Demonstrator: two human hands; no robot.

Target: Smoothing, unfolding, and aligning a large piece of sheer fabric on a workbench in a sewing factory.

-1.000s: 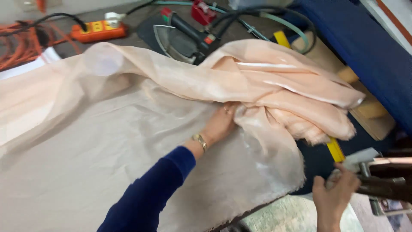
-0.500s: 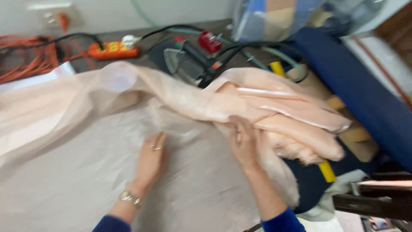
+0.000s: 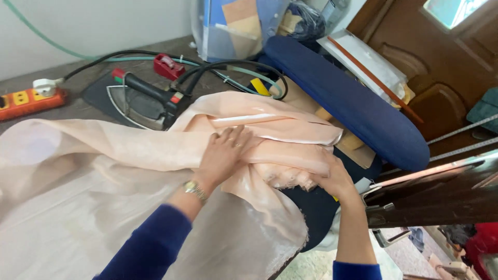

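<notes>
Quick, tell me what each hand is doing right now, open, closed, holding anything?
Left hand: open, palm flat on top of the bunched peach fabric.
Right hand: curled under the fabric's frayed end, gripping it.

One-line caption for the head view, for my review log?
Left hand presses on folded peach fabric while right hand grips its frayed end, beside a steam iron and navy padded board.
</notes>
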